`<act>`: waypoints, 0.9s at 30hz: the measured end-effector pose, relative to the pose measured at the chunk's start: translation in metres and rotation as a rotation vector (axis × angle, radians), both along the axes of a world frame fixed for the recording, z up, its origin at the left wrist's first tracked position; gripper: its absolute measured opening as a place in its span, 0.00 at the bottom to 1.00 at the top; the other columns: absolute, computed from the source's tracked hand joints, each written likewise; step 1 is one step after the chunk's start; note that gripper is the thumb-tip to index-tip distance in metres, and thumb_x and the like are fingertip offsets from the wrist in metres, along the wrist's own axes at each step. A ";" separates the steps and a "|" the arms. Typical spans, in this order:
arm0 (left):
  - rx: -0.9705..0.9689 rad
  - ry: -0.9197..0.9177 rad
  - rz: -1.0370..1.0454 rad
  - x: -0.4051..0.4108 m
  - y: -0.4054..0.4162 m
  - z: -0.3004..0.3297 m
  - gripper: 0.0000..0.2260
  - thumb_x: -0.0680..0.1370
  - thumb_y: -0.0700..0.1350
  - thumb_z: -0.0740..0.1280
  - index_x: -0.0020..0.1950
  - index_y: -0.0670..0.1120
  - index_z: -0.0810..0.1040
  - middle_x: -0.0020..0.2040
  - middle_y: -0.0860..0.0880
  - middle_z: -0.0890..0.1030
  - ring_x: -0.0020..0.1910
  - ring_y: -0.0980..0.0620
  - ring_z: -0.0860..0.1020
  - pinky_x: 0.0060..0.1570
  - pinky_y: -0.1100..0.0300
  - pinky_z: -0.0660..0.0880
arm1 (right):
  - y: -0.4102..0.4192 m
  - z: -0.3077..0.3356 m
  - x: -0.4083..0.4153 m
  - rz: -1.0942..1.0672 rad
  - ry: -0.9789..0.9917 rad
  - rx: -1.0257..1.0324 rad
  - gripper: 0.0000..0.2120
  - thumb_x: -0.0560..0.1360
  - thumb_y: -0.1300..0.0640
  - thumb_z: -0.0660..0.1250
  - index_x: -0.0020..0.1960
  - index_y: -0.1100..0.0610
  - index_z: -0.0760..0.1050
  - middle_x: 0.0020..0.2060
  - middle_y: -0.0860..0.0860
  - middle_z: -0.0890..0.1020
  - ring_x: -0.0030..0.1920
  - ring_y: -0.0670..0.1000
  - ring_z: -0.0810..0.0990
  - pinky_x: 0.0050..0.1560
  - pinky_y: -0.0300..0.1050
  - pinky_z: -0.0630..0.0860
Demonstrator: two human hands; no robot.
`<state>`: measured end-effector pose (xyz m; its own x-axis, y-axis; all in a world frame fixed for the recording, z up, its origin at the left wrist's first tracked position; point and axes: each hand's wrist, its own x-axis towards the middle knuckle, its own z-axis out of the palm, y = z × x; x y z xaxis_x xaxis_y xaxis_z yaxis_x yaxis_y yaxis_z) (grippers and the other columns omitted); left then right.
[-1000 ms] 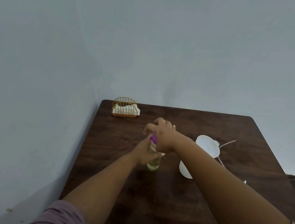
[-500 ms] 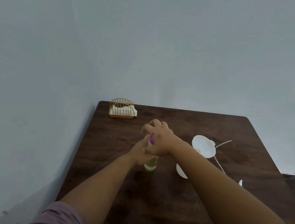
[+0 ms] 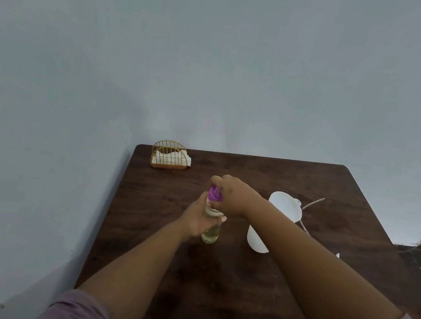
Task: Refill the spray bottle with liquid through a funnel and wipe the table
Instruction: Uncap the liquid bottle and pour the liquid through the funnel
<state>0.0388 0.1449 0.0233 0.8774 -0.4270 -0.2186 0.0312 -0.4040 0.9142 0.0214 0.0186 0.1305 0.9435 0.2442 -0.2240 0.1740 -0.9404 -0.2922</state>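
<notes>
The bottle (image 3: 210,233) is stood upright on the table (image 3: 237,289) and is gripped round its upper body by the left hand (image 3: 197,220), thumb and fingers curled about it. Pale yellow liquid is seen in its lower part, below that hand. The purple spray head (image 3: 215,195) is held at the bottle's top by the right hand (image 3: 235,198), whose fingers are curled over it; whether the head is fully seated cannot be told. Just right of the right wrist a white funnel (image 3: 285,206) is laid on the table, with a thin tube (image 3: 313,203) beside it. Nearer the body, partly hidden under the right forearm, a white bowl (image 3: 255,240) is noted. Beyond the left hand, at the far corner against the wall (image 3: 222,50), a gold wire holder (image 3: 168,155) with white tissues is placed, well apart from both hands
</notes>
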 end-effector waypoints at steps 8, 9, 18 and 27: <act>-0.044 0.066 0.049 -0.002 -0.001 -0.003 0.28 0.73 0.44 0.75 0.69 0.53 0.67 0.60 0.52 0.78 0.60 0.53 0.76 0.60 0.53 0.75 | -0.023 0.000 -0.005 -0.138 -0.025 0.340 0.21 0.72 0.54 0.73 0.62 0.50 0.69 0.56 0.49 0.74 0.53 0.49 0.73 0.48 0.40 0.70; -0.053 0.074 0.056 -0.003 -0.001 -0.002 0.28 0.73 0.43 0.75 0.69 0.53 0.66 0.60 0.52 0.78 0.60 0.52 0.76 0.58 0.55 0.75 | -0.025 -0.002 -0.007 -0.176 -0.020 0.399 0.22 0.71 0.54 0.74 0.61 0.50 0.69 0.55 0.49 0.73 0.53 0.50 0.74 0.49 0.41 0.73; -0.104 0.177 0.122 -0.006 -0.006 0.007 0.27 0.72 0.37 0.75 0.63 0.56 0.67 0.59 0.51 0.78 0.60 0.51 0.75 0.55 0.54 0.75 | -0.034 -0.015 -0.028 -0.528 0.125 1.141 0.24 0.68 0.67 0.75 0.60 0.54 0.71 0.53 0.56 0.73 0.50 0.53 0.77 0.51 0.49 0.81; -0.059 0.157 0.277 -0.010 -0.016 0.006 0.30 0.67 0.35 0.77 0.63 0.53 0.69 0.59 0.50 0.78 0.61 0.49 0.75 0.63 0.48 0.73 | -0.075 -0.001 -0.048 -0.589 -0.128 1.133 0.33 0.62 0.58 0.81 0.61 0.52 0.68 0.54 0.51 0.77 0.55 0.51 0.77 0.50 0.42 0.79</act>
